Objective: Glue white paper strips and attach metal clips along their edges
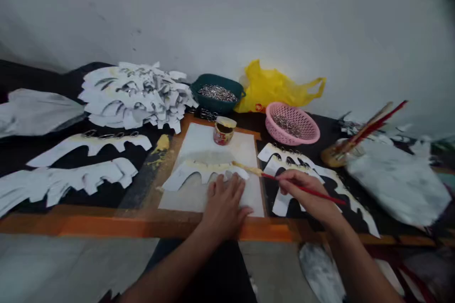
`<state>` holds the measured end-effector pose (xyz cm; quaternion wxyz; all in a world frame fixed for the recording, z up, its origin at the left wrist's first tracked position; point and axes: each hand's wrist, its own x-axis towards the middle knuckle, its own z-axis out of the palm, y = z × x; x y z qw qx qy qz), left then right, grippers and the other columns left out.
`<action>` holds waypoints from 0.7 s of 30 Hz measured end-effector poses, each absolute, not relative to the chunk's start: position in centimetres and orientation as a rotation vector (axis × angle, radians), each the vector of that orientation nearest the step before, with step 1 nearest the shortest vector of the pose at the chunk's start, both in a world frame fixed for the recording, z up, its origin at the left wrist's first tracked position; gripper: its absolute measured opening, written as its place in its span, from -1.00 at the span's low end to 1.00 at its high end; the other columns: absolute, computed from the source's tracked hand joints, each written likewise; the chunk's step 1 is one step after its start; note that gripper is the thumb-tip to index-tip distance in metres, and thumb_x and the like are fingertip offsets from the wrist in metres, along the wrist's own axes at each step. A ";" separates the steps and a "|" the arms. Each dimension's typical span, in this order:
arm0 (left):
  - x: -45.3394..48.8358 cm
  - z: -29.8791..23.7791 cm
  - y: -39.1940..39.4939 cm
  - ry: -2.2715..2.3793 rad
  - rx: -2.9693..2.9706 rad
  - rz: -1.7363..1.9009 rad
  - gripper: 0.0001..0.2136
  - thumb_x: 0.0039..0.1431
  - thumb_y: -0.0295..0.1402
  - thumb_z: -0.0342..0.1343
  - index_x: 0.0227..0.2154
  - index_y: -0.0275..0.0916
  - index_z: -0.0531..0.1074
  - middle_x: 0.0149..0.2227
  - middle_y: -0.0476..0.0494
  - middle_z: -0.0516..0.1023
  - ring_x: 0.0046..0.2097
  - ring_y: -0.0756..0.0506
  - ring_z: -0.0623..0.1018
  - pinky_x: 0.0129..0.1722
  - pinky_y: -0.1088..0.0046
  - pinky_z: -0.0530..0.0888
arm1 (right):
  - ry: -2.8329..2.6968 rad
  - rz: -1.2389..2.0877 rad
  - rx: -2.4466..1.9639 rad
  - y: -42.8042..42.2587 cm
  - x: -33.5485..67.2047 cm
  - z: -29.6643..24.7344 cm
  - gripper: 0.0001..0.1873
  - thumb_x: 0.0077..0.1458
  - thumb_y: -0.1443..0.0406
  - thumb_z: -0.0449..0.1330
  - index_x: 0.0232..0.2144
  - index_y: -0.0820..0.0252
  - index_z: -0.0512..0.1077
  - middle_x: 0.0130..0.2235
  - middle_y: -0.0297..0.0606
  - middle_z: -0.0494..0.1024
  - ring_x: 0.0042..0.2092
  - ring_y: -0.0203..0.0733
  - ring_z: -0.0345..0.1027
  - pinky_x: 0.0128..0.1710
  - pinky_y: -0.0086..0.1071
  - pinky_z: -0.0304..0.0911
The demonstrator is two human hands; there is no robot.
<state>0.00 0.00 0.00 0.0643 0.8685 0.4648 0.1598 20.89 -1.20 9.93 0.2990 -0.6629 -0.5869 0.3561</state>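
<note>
My left hand (225, 203) lies flat with its fingers stretched out, pressing on the lower edge of a white cut-out piece (181, 175) with scalloped notches. Between the fingers of my right hand (307, 191) is a red-handled brush (272, 176). Its yellowish, coated tip touches the upper edge of the piece, where a band of yellowish paste shows. Under the piece is a white sheet (185, 201) on a board. Just behind stands a small open tin (223, 133) with paste on its rim.
White cut-out pieces are heaped (135, 94) at the back left, with a flat stack (71, 177) nearer. Pieces with metal rings (295, 165) lie to the right. A green basket (217, 93) and a pink basket (292, 125) hold small metal parts beside a yellow bag (273, 85).
</note>
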 end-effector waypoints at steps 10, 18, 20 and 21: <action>-0.2 0.4 0.0 1.428 2.638 0.492 -0.43 0.14 0.10 -0.13 0.13 -0.09 0.24 0.22 -0.08 0.21 0.15 -0.38 0.20 0.04 0.02 0.19 | -1.727 0.872 -1.641 -1.9 22.2 10.2 -0.87 0.08 0.24 0.16 -0.37 0.14 0.48 -0.33 -0.27 0.48 -0.31 -0.24 0.35 -0.30 -0.40 0.25; -0.1 0.1 0.1 1.425 2.648 0.494 -0.42 0.15 0.09 -0.16 0.13 -0.12 0.22 0.23 -0.06 0.20 0.16 -0.41 0.17 0.05 0.00 0.16 | -1.705 0.841 -1.663 -1.9 21.8 10.4 -0.86 0.08 0.23 0.16 -0.37 0.14 0.49 -0.32 -0.27 0.49 -0.28 -0.22 0.36 -0.27 -0.39 0.25; -0.2 0.2 0.1 1.417 2.645 0.500 -0.42 0.14 0.10 -0.16 0.13 -0.12 0.22 0.23 -0.05 0.20 0.15 -0.40 0.18 0.05 0.01 0.16 | -1.683 0.858 -1.721 -1.9 21.9 10.6 -0.87 0.07 0.23 0.17 -0.39 0.14 0.48 -0.35 -0.28 0.49 -0.32 -0.24 0.35 -0.31 -0.41 0.24; -0.2 0.2 0.1 1.410 2.645 0.502 -0.41 0.14 0.10 -0.15 0.13 -0.12 0.23 0.23 -0.05 0.21 0.15 -0.39 0.18 0.05 0.02 0.17 | -1.680 0.875 -1.742 -1.9 22.0 10.8 -0.87 0.07 0.23 0.17 -0.39 0.14 0.48 -0.37 -0.29 0.49 -0.34 -0.25 0.34 -0.33 -0.42 0.23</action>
